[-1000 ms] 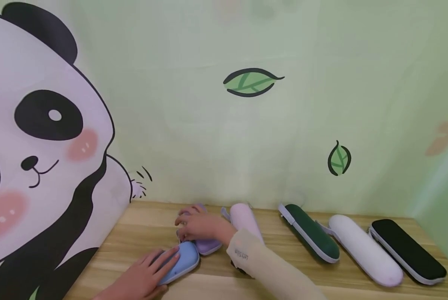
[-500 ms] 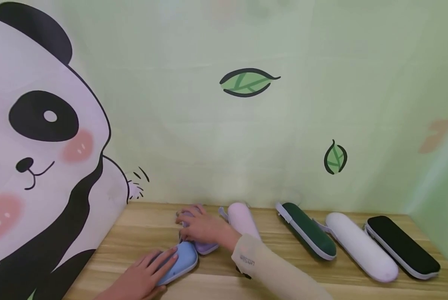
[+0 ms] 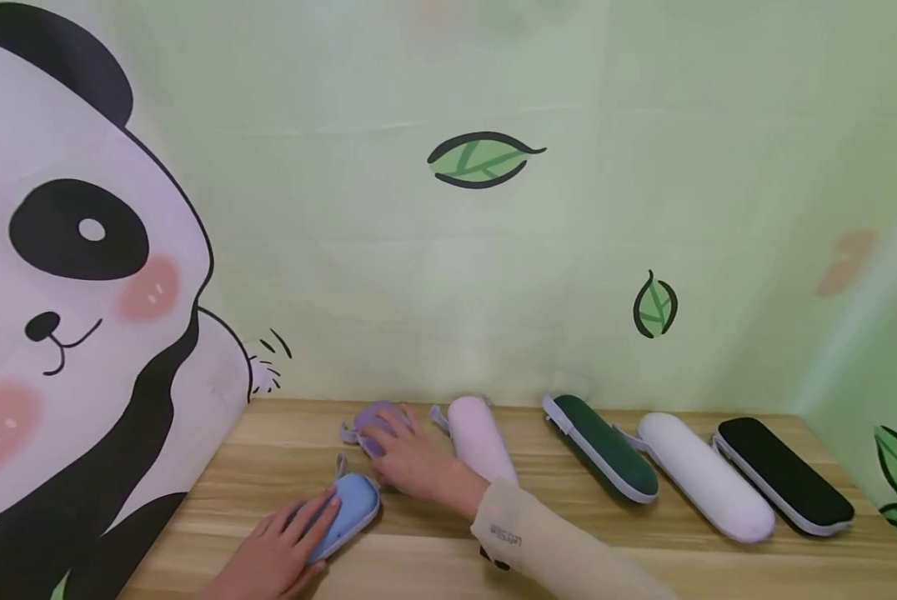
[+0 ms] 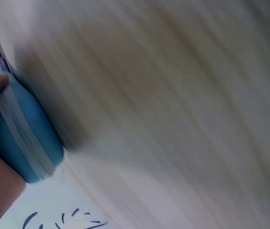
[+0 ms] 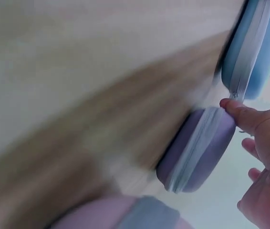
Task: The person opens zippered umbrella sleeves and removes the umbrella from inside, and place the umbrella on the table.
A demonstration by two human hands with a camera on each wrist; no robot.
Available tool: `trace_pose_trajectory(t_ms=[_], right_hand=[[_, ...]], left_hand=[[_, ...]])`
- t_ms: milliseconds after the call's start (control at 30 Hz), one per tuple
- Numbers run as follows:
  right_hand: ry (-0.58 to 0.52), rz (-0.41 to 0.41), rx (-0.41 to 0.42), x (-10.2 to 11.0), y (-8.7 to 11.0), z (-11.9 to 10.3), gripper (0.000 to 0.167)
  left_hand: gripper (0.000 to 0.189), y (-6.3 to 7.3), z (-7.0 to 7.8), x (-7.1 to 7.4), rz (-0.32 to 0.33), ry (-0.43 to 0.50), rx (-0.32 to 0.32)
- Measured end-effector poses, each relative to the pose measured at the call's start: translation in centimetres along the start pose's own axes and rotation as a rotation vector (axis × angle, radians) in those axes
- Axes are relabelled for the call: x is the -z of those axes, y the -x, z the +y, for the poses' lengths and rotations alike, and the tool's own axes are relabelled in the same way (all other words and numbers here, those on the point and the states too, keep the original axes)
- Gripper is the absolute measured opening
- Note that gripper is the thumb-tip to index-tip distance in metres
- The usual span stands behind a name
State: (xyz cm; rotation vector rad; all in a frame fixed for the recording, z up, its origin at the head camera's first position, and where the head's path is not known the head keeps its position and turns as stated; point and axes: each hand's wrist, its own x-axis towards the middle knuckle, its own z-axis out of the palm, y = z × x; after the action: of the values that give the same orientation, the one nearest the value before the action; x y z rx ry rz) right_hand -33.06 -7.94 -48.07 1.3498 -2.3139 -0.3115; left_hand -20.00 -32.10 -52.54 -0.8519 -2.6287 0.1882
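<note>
In the head view, my left hand (image 3: 272, 542) grips the blue zip-up glasses case (image 3: 357, 500) at the front left, fingers across its top. The left wrist view shows the thumb on the blue case's (image 4: 30, 114) side. My right hand (image 3: 418, 462) lies over the purple glasses case (image 3: 379, 418), fingers spread loosely on its top and partly hiding it. From the right wrist, the thumb (image 5: 244, 114) is at one end of the purple case (image 5: 197, 148), near the blue one. Other fingertips show beyond it, not wrapped round it.
A pink glasses case (image 3: 482, 437) lies beside the right forearm. Farther right are dark green (image 3: 606, 446), white (image 3: 707, 475) and black (image 3: 786, 471) cases on the wooden table (image 3: 268, 454). A panda-printed backdrop (image 3: 388, 250) stands behind.
My right hand has loosened and shifted slightly rightward over the purple case, uncovering its far end and strap. The left hand stays on the blue case. The head view has turned slightly right.
</note>
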Motion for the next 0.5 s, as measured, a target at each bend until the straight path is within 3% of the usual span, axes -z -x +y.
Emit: trace_pose_trajectory(t_ms=[167, 300, 500], right_hand=[[-0.045, -0.034, -0.015, -0.3, 0.8, -1.4, 0.017], [-0.117, -0.041, -0.059, -0.2, 1.0, -1.9, 0.019], [-0.162, -0.04, -0.116, 0.5, 1.1, -1.9, 0.018]], left_hand=[[0.079, 0.0, 0.9, -0.1, -0.167, 0.071, 0.169], [0.077, -0.3, 1.3, 0.4, -0.209, 0.09, 0.248], [0.075, -1.2, 1.5, 1.3, -0.244, 0.136, 0.316]])
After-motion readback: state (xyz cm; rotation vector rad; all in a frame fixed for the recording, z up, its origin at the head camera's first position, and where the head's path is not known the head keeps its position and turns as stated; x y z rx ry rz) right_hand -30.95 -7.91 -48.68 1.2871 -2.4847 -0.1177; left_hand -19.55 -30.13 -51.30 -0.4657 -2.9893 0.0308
